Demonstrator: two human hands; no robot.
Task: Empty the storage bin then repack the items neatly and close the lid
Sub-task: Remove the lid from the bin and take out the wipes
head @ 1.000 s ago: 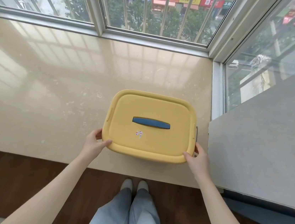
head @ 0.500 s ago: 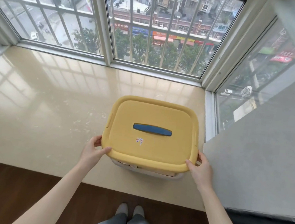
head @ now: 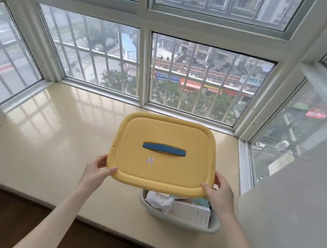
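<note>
Fingers [head: 101, 160] of the left hand [head: 96, 172] were hooked under the near left corner of the yellow lid [head: 173, 172], thumb pressed on top: a firm pinch. On the other side the right hand [head: 220, 190] matched it, thumb over the near right corner, its other fingers tucked beneath the rim and out of sight. Both hands were taken up with the lid, nothing else in them.

From the head camera, the only view on offer, the lid hung roughly level above the grey bin [head: 177, 222], clear of its rim, blue handle [head: 163, 149] untouched, a small sticker [head: 150, 160] facing up. The bin sat on the pale stone windowsill [head: 52, 151], towards its right end and near the front edge. Only its near part showed under the lid: a crumpled white packet [head: 159, 200] beside a flat white box [head: 192, 214], with more behind, too hidden to name.

So this looked like the very start: bin opened, emptying not yet begun. The next move called for parking the lid on the sill to the left, well apart from the bin, freeing both hands to lift the contents out one at a time.
</note>
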